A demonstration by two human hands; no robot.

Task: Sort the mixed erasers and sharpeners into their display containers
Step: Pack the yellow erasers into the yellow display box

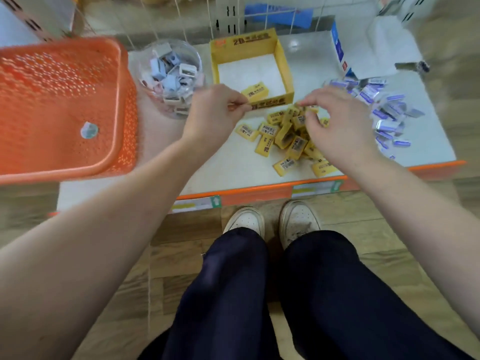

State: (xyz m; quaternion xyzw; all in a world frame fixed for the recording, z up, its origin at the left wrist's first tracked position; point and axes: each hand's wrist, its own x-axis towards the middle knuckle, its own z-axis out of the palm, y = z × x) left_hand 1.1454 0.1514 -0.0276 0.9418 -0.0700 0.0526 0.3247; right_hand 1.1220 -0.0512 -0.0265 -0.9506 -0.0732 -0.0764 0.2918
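We reach forward
Our left hand [213, 110] pinches the yellow box [270, 102] wall — right hand [335, 126], curled, pinches yellow erasers [285, 136].

A bold "2B" is showing on the back flap of the yellow box [241, 42], beyond the left hand [213, 110], and again on the boxed eraser [255, 92] just past its fingertips. Barcode labels, their digits blurring, are facing up on the yellow erasers [270, 129] beside the right hand [335, 126].
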